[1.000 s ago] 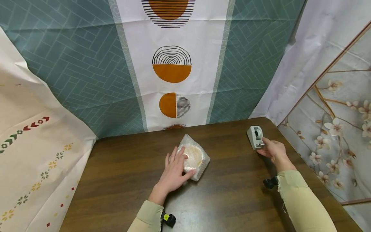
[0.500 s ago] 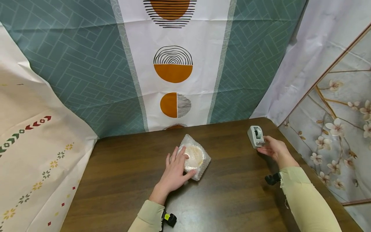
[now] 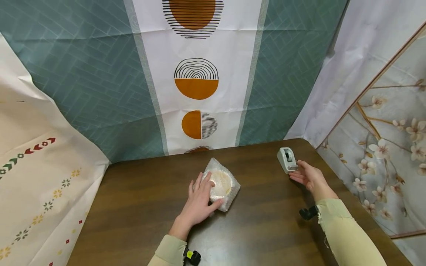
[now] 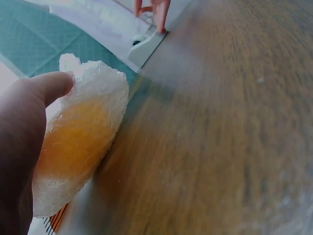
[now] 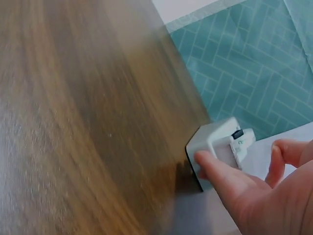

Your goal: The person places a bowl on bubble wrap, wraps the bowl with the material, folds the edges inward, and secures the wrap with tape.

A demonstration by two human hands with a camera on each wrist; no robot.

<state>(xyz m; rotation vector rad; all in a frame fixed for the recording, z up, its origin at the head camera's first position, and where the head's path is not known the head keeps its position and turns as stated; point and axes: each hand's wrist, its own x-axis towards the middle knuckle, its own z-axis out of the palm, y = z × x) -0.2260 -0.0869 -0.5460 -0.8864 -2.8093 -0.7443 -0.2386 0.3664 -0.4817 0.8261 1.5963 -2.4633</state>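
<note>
A bubble-wrapped package [image 3: 229, 181] lies flat on the table left of centre, something round and pale showing through the wrap. My left hand [image 3: 196, 203] rests over its left side with fingers spread, the thumb at the near edge; in the left wrist view that thumb [image 4: 54, 87] touches the wrap [image 4: 78, 137], orange behind it. A light grey tape dispenser [image 3: 285, 159] stands near the far right corner. My right hand [image 3: 311, 179] reaches its front end; in the right wrist view one straight finger [image 5: 217, 171] touches the dispenser's side [image 5: 208, 139], another digit bends apart from it.
The brown wooden table [image 3: 139, 207] ends at the back against a green and white patterned cloth [image 3: 206, 103]. A cream printed cloth [image 3: 50, 166] hangs at the left, a floral panel [image 3: 382, 162] along the right edge.
The head view has shifted slightly. The tape dispenser stands a little further left, with my right hand following it; the upper digit looks drawn off its side. My left hand and the package stay put.
</note>
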